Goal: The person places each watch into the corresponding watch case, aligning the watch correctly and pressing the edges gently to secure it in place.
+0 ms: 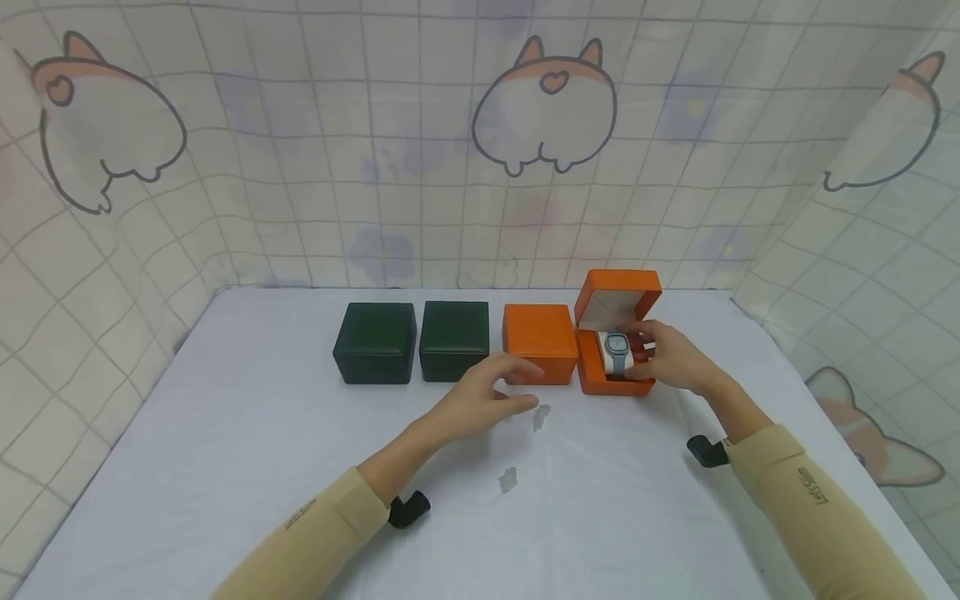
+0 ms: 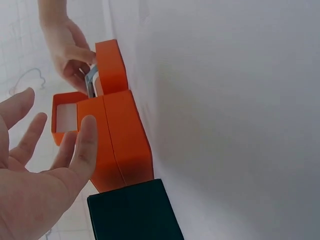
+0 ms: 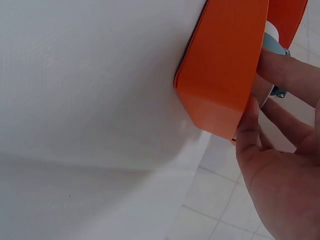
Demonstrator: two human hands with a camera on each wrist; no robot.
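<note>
A wristwatch (image 1: 617,343) with a pale blue-grey strap is wrapped round a white cushion (image 1: 606,363) inside the open orange watch box (image 1: 592,385). The fingers and thumb of my right hand (image 1: 671,354) reach into this box from the right and pinch the cushioned watch. In the right wrist view, the box wall (image 3: 220,65) partly hides the watch and fingertips. My left hand (image 1: 480,396) hovers before the closed orange box (image 1: 540,333), fingers spread and nothing in them. The left wrist view shows its palm and fingers (image 2: 87,145) beside that box.
Two dark green boxes (image 1: 375,342) (image 1: 454,337) stand closed to the left, in a row with the orange ones. The raised lid (image 1: 626,279) leans back near the wall cloth (image 1: 420,217). White cloth covers the table (image 1: 247,433), with two small grey patches (image 1: 508,480) near the middle.
</note>
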